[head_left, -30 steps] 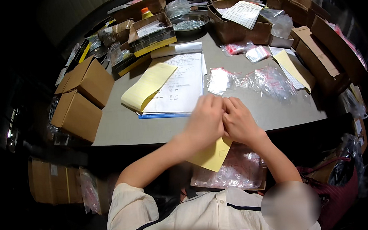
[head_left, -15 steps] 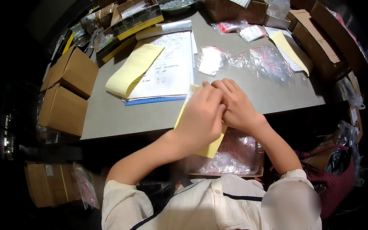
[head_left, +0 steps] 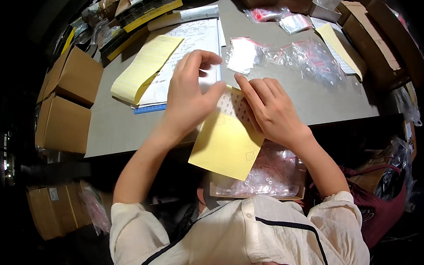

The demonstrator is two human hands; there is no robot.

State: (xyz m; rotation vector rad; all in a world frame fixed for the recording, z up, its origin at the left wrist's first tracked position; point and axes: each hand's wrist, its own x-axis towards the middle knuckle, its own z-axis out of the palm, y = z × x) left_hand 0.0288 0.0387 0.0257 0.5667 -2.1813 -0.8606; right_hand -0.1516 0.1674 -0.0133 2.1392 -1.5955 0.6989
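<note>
A sticker sheet [head_left: 226, 146] with yellow backing hangs over the table's near edge. Its white upper part bears rows of small printed labels. My right hand [head_left: 272, 108] holds the sheet by its right side, index finger stretched along the top corner and thumb hidden behind. My left hand [head_left: 191, 88] is lifted at the sheet's upper left, fingers curved and apart from the thumb, with nothing visible between them. Beyond my right hand lie white labels in clear bags [head_left: 242, 55]. A spread of small clear zip bags [head_left: 308, 62] holding small rings lies to their right.
On the left of the table [head_left: 122, 131] a written notepad [head_left: 196, 31] lies under a curled yellow sheet [head_left: 147, 66]. Cardboard boxes [head_left: 72, 74] stand at the left edge, others [head_left: 373, 40] at the right. Below the table edge sits a box of filled clear bags [head_left: 270, 177].
My left hand has come away from my right, moving up and left and opening. The sticker sheet now shows more of its face. The view has shifted slightly.
</note>
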